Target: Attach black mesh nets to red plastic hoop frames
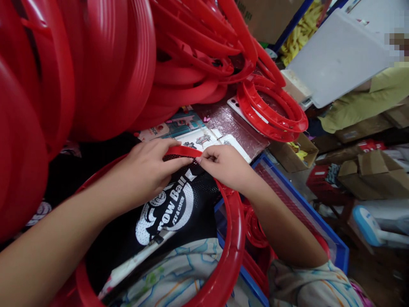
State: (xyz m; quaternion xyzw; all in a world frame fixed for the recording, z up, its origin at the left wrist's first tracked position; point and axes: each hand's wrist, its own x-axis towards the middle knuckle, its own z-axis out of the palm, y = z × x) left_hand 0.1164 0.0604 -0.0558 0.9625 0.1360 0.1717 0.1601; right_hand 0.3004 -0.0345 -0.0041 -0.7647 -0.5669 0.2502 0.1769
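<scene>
A large red plastic ring [234, 230] lies tilted across my lap. Black mesh fabric [204, 202] with white "Throw Ball"-like lettering, only partly readable, spans part of its inside. At the far rim my left hand [153, 166] grips the ring, fingers over the edge and thumb stretched along the inner side. My right hand [225, 164] is closed in a pinch at the same rim, right beside the left thumb, where the fabric edge meets the ring. Its fingertips hide exactly what is between them.
Stacked red rings [111, 64] rise at the left and back. Smaller red rings [271, 108] lie on the dark red tabletop [223, 117] near printed cards [198, 138]. A blue-edged crate [341, 256] with red rings stands at my right. Beyond are cardboard boxes [373, 172] and a person in a yellow-green top [367, 98].
</scene>
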